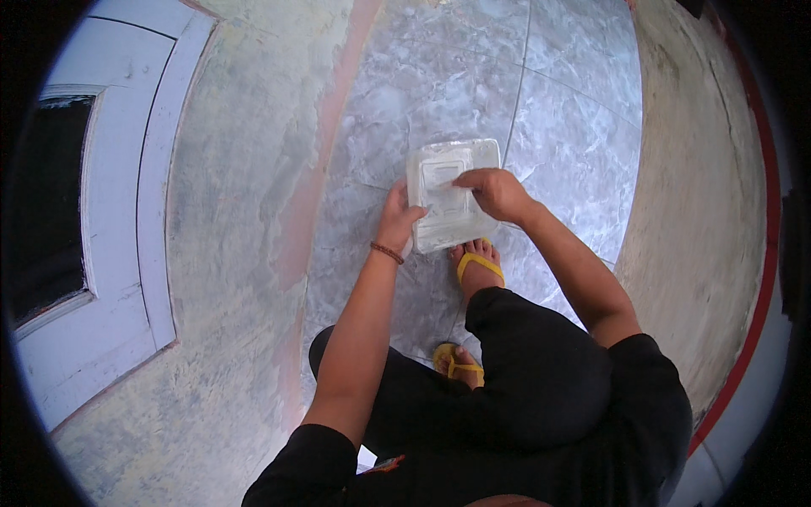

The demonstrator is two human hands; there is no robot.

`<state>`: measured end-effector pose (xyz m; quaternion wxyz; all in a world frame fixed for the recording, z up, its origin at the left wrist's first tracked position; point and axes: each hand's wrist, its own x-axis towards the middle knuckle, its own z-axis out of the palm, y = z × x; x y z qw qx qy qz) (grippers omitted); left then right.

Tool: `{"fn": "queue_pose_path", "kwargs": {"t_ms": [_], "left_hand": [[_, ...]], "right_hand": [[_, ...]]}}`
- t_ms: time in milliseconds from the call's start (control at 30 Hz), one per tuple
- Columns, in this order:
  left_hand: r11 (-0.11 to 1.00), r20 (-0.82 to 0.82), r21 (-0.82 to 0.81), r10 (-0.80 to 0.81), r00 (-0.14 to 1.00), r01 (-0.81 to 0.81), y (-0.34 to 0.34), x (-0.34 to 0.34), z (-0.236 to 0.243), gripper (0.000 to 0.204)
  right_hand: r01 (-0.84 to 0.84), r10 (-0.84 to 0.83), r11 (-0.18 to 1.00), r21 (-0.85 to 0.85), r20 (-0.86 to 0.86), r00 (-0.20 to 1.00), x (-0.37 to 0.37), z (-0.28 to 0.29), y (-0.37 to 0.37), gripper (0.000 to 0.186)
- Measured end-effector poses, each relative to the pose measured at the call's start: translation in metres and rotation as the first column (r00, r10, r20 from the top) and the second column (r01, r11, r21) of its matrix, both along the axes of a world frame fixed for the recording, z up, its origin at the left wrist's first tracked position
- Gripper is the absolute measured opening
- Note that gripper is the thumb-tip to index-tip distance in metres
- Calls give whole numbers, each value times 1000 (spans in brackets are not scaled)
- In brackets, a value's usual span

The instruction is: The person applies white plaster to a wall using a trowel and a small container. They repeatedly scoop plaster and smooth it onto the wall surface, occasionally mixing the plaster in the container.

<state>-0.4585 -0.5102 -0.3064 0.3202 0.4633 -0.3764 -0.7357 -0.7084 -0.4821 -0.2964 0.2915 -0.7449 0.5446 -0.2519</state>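
Observation:
A pale translucent rectangular plastic container (439,228) with a recessed rectangle on its top is held above my front foot. My left hand (400,215) grips its left side, thumb over the near left part and fingers mostly behind it. My right hand (498,194) is closed over the right half, its bent index finger at the inner recessed rectangle; whether anything small is between those fingertips I cannot make out.
Below is a grey marbled tile floor (574,118). My feet in yellow flip-flops (477,275) are under me. At left are a plastered wall (228,169) with a pink band and a white panelled door (156,253) with dark glass. A worn concrete strip (693,211) with red edging curves along the right.

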Motion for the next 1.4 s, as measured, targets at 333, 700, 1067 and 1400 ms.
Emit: {"fn": "queue_pose_path", "kwargs": {"t_ms": [333,700,1067,1400], "left_hand": [[981,-150,90,186,971,-174,-6,-4,13,65],[979,-196,113,191,962,-171,-8,0,13,64],[985,-205,81,167,965,-153,-8,3,12,69],[996,-123,-51,67,990,-73,-11,-6,28,74]], "right_hand": [[4,-5,1000,29,38,999,29,3,47,39],[-28,29,999,-46,32,999,34,-8,45,37],[-52,52,998,20,16,999,36,-6,40,39],[-187,175,951,246,68,982,25,-5,8,32]]}}
